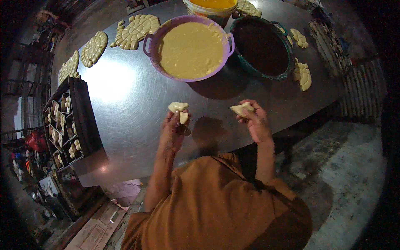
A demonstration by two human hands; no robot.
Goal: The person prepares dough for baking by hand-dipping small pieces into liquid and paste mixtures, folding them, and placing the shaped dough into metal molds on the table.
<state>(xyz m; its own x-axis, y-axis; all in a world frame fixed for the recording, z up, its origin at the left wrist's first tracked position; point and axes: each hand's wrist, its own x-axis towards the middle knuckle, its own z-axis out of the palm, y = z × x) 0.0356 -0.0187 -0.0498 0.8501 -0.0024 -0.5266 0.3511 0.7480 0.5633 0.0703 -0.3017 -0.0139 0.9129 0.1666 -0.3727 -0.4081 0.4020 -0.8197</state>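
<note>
My left hand (176,124) is closed on pale dough pieces (178,107), one pinched at the fingertips and a smaller one against it. In my right hand (256,118) another dough piece (242,109) is gripped between thumb and fingers. Both hands are raised over the near part of the metal table (137,137), well apart from each other. Beyond them stands a purple two-handled basin (151,58) full of thick yellow batter (191,50). Beside it, to the right, a dark green basin (287,62) holds a dark brown filling (262,46).
Cut dough rounds (137,31) lie at the far left, with smaller dough clusters (303,75) on the right. A dark tray (89,121) of metal moulds with dough balls sits at the left edge. Behind the basins stands a bucket with yellow contents (210,12).
</note>
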